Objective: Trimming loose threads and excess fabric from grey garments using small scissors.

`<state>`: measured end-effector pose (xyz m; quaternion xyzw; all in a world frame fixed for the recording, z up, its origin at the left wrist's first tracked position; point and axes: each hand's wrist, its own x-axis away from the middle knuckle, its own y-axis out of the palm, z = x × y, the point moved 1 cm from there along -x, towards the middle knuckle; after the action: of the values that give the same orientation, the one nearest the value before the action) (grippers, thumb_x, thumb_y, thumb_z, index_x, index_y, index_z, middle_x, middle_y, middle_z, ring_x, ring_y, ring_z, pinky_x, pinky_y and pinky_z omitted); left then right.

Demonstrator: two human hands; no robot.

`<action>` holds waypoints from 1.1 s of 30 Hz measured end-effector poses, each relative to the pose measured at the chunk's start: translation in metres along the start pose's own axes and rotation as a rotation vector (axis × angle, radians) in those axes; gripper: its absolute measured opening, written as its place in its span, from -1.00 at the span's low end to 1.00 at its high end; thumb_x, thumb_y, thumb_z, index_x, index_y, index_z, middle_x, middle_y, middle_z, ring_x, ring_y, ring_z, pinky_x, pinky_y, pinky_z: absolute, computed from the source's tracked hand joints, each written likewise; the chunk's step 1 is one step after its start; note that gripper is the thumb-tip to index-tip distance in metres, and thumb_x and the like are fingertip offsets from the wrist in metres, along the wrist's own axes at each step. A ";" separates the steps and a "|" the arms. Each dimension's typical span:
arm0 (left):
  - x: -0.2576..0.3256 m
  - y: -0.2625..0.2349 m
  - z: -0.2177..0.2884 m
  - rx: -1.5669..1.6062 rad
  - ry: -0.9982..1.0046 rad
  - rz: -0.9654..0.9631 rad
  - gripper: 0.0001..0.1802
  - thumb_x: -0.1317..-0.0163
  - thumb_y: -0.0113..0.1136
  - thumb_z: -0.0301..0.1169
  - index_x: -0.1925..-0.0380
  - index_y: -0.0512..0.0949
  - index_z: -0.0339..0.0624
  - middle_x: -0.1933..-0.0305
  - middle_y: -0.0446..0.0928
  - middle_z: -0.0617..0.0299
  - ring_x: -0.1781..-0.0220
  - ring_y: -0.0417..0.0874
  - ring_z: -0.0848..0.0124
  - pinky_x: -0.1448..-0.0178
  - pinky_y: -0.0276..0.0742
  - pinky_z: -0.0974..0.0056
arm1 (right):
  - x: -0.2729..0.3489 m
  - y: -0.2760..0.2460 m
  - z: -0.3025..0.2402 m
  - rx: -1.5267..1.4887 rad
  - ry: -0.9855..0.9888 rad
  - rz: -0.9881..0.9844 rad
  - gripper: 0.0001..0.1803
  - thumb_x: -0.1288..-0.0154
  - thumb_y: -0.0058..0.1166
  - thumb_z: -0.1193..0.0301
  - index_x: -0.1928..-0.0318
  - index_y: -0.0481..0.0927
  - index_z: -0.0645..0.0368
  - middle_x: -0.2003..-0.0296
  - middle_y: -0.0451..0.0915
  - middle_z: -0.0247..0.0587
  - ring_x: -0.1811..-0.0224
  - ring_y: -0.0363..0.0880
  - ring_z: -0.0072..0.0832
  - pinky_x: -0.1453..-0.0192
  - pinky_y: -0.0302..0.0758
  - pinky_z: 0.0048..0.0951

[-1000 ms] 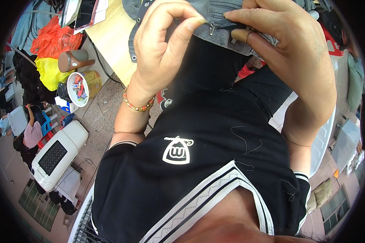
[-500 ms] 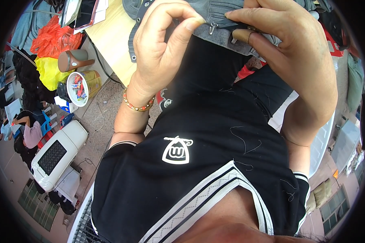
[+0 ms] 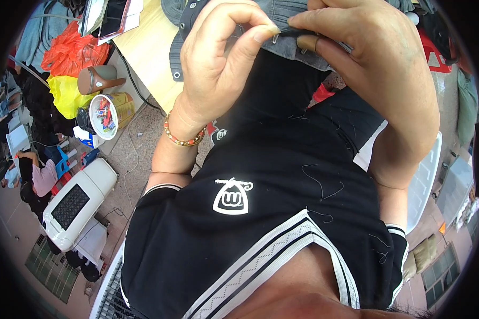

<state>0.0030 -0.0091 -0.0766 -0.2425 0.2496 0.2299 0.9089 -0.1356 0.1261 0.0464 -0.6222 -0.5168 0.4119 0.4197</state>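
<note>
A grey denim garment (image 3: 324, 61) lies bunched over the table edge and my lap, with metal eyelets along one dark strip. My left hand (image 3: 223, 58) is closed in a pinch at the garment's edge, thumb against forefinger. Right under those fingertips shows a small shiny metal piece (image 3: 275, 38), perhaps a zipper pull. Close by on the right, my right hand (image 3: 356, 40) grips a dark fold of the garment between its fingers. A brown band wraps one of its fingers. What lies deeper in that grip is hidden.
A pale wooden table (image 3: 143, 45) holds phones (image 3: 113, 18) at its far left. Beside it are a red plastic bag (image 3: 72, 50), a yellow bag (image 3: 66, 98), a brown-grey cup (image 3: 97, 80) and a tub (image 3: 105, 117) of small packets. A white machine (image 3: 80, 204) stands lower left.
My left fingertips have shifted slightly right, onto the small metal piece. My right hand has moved a little left, narrowing the space between the hands.
</note>
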 end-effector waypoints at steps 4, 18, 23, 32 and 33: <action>0.001 0.000 0.006 0.135 -0.033 0.092 -0.92 -0.40 0.12 -0.57 0.16 0.52 -0.37 0.10 0.53 0.07 0.08 0.54 0.44 -0.05 0.45 0.40 | 0.005 0.004 0.016 -0.252 0.019 0.072 -0.84 -0.03 0.35 0.51 0.32 0.71 0.26 0.44 0.55 -0.21 0.41 0.59 -0.27 0.36 0.50 -0.34; -0.022 0.025 0.027 -0.548 0.294 -0.176 -0.58 0.11 0.58 -0.42 0.14 0.77 -0.01 0.11 0.56 0.23 0.08 0.58 0.35 0.01 0.48 0.29 | 0.085 0.039 0.055 -0.599 0.344 0.478 -0.61 0.00 0.47 0.55 0.08 0.75 0.29 0.36 0.60 -0.28 0.34 0.48 -0.59 0.30 0.34 -0.57; -0.026 0.030 0.015 -0.663 0.563 -0.095 -0.74 0.06 0.46 -0.38 0.28 0.74 0.12 0.17 0.60 0.43 0.17 0.57 0.41 0.11 0.32 0.27 | 0.099 0.054 0.060 -0.718 0.306 0.499 -0.60 0.00 0.48 0.54 0.06 0.75 0.27 0.35 0.59 -0.27 0.35 0.48 -0.58 0.30 0.33 -0.57; -0.024 0.036 0.012 -0.565 0.542 -0.078 -0.76 0.04 0.46 -0.45 0.31 0.67 -0.05 0.22 0.63 0.37 0.18 0.62 0.37 0.07 0.40 0.28 | 0.099 0.075 0.060 -0.630 0.152 0.561 -0.59 -0.03 0.48 0.53 0.03 0.74 0.20 0.34 0.57 -0.26 0.39 0.51 -0.51 0.34 0.40 -0.52; -0.023 0.036 0.014 -0.521 0.481 -0.064 -0.76 0.03 0.46 -0.47 0.31 0.65 -0.06 0.22 0.64 0.35 0.19 0.63 0.36 0.07 0.40 0.28 | 0.098 0.076 0.059 -0.609 0.128 0.561 -0.58 -0.03 0.47 0.53 0.02 0.74 0.20 0.34 0.56 -0.25 0.39 0.52 -0.49 0.33 0.42 -0.51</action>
<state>-0.0297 0.0195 -0.0650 -0.5212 0.3819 0.1936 0.7383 -0.1568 0.2200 -0.0515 -0.8589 -0.3983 0.2991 0.1190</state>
